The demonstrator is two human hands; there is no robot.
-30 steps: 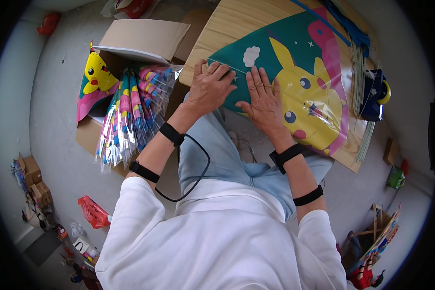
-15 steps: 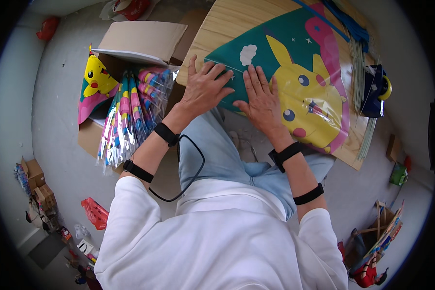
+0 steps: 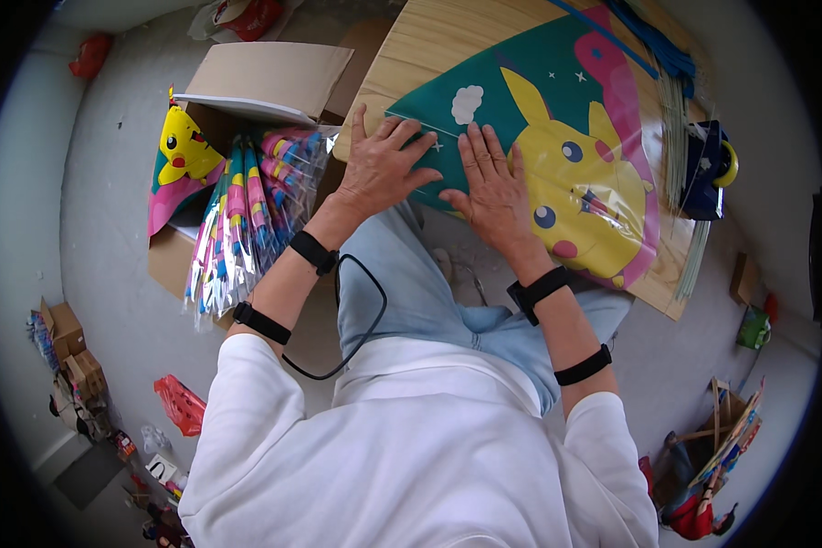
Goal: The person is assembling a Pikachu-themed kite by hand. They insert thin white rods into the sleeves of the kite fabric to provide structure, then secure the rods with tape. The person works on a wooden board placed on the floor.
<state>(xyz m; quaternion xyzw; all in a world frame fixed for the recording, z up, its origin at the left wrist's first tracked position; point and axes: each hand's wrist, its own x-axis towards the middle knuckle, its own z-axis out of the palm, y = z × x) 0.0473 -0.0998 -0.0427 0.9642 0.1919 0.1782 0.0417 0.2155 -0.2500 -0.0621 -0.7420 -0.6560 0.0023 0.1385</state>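
Observation:
A kite [image 3: 557,155] with a yellow cartoon creature on green and pink cloth lies flat in clear plastic wrap on a wooden table [image 3: 438,36]. My left hand [image 3: 384,164] presses palm down on the kite's near left corner, fingers spread. Just to its right, my right hand [image 3: 489,187] lies flat on the green part beside the creature's ear. Neither hand grips anything. Both wrists wear black bands, and a black cable loops from the left one.
An open cardboard box [image 3: 256,82] stands on the floor to the left, with several wrapped folded kites [image 3: 247,219] leaning out of it. A dark blue tape dispenser [image 3: 708,169] and thin rods [image 3: 676,119] sit at the table's right end. Small boxes [image 3: 64,338] lie at far left.
Both hands have slid a little to the left along the kite's near edge, staying flat on it. The view has shifted slightly with my head.

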